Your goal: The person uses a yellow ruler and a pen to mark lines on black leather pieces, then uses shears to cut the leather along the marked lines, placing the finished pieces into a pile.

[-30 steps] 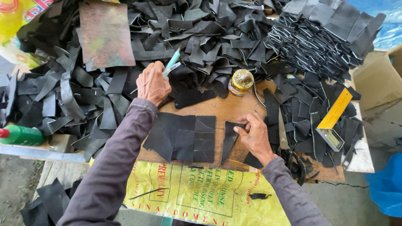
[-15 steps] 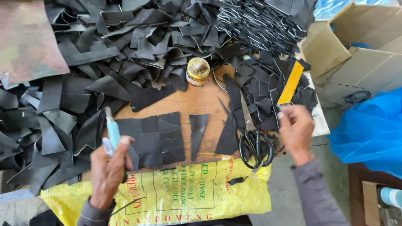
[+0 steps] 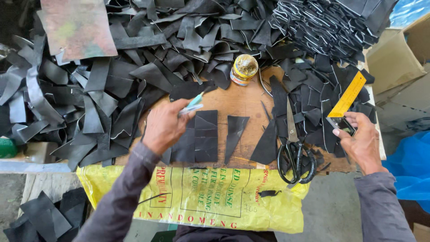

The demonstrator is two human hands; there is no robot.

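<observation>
Wooden board (image 3: 244, 101), pretty much buried in black offcuts (image 3: 134, 67) on every side, with a yellow printed sack (image 3: 201, 201) hung over the near edge. The yellow try square (image 3: 346, 99) is gripped at its dark stock by the right hand (image 3: 360, 139), fingers curled around it; its long blade is pointed up and away to the right (diagonal, well off the cut panels). A light blue pen (image 3: 193, 102) is pinched in the left hand (image 3: 165, 126), held just beside the squared black pieces (image 3: 199, 136), so that hand is far nearer to them. Black-handled scissors (image 3: 293, 152) are left lying between the two hands.
</observation>
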